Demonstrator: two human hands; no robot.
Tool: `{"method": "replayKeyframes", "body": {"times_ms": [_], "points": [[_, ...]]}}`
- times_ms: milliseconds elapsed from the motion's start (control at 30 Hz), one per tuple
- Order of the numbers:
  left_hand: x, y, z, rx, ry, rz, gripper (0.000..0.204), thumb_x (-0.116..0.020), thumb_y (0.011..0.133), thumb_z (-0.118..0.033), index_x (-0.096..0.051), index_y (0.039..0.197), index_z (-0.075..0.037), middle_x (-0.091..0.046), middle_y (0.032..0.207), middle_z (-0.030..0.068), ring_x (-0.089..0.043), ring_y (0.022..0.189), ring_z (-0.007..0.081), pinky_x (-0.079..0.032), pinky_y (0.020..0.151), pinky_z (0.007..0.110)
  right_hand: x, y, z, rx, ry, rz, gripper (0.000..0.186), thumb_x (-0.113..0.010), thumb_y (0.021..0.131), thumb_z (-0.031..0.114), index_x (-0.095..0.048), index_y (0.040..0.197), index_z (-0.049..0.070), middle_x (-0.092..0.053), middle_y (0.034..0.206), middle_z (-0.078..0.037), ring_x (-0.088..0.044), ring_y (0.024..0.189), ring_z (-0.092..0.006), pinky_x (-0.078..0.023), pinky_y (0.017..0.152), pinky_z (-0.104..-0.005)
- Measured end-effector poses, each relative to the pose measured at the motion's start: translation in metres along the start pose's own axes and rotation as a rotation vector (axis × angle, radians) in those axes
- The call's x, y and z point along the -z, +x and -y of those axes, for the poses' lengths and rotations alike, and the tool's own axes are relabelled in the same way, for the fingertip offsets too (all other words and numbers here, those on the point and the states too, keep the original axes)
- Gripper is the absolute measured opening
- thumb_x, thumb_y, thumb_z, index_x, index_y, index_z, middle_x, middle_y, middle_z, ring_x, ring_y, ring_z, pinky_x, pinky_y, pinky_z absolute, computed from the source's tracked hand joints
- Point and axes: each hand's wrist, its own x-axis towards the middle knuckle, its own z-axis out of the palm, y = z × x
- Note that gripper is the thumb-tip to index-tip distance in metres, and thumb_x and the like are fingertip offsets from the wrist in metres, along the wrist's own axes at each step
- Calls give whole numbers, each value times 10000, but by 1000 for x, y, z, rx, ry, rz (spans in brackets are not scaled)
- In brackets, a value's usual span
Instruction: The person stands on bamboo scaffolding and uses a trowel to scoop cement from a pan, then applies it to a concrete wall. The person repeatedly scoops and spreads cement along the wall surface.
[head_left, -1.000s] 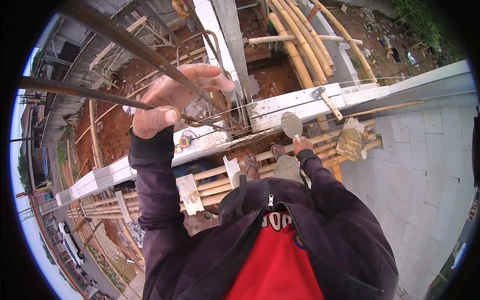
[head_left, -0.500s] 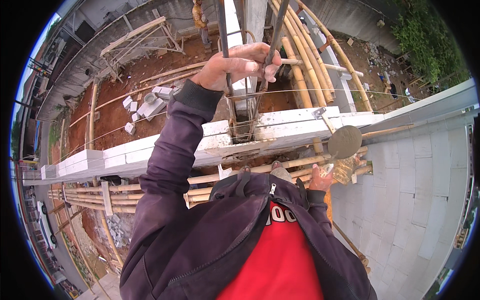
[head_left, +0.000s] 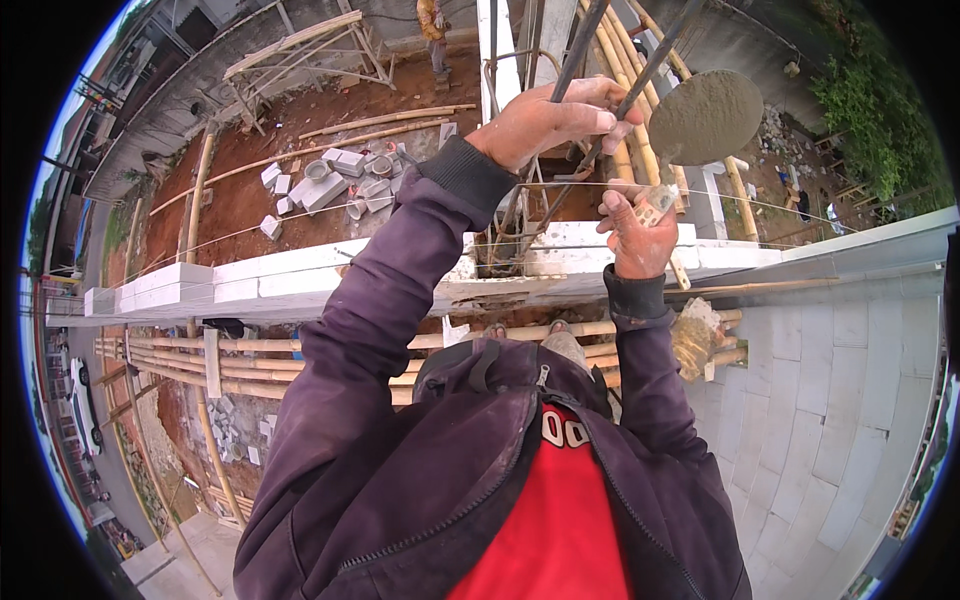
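A worker in a dark jacket (head_left: 350,370) stands by a white block wall (head_left: 330,272), left hand (head_left: 555,118) at one o'clock, its grip curled around dark steel bars (head_left: 582,48). At two o'clock, the right hand (head_left: 643,238) has its grip wrapped on the handle (head_left: 657,205) of a round trowel (head_left: 706,117), its disc between one and two o'clock and coated in gritty grey. A careless tilt could shed that coating; a swing toward twelve could strike the steel, and a raised wrist could snag the string (head_left: 560,183) nearby. Shifting weight could slip a foot (head_left: 560,327) on the bamboo poles (head_left: 592,328) below the wall.
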Motion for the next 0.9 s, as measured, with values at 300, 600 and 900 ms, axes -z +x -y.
{"method": "replayKeyframes", "body": {"times_ms": [300, 600, 900], "points": [[13, -4, 0, 3, -5, 50, 494, -562, 818, -329, -538, 1170, 17, -538, 984, 75, -527, 930, 162, -425, 866, 333, -26, 13, -18, -64, 108, 37, 426, -819, 730, 95, -500, 998, 4, -655, 914, -122, -610, 629, -129, -484, 488, -235], [9, -39, -34, -135, 914, -434, 519, -640, 874, -417, -560, 1176, -4, -606, 1043, 132, -586, 1019, 223, -468, 915, 390, -49, 13, -25, -22, 175, 111, 352, -762, 779, 49, -470, 974, 20, -610, 784, -93, -552, 529, -118, -450, 439, -237], [-28, -190, 35, 273, 749, -996, 143, -620, 855, -109, -630, 853, 34, -636, 737, 107, -602, 671, 165, -470, 632, 298, -47, 18, -32, 0, 185, 153, 359, -771, 774, 69, -470, 965, 23, -628, 821, -108, -554, 524, -130, -450, 452, -238]]}}
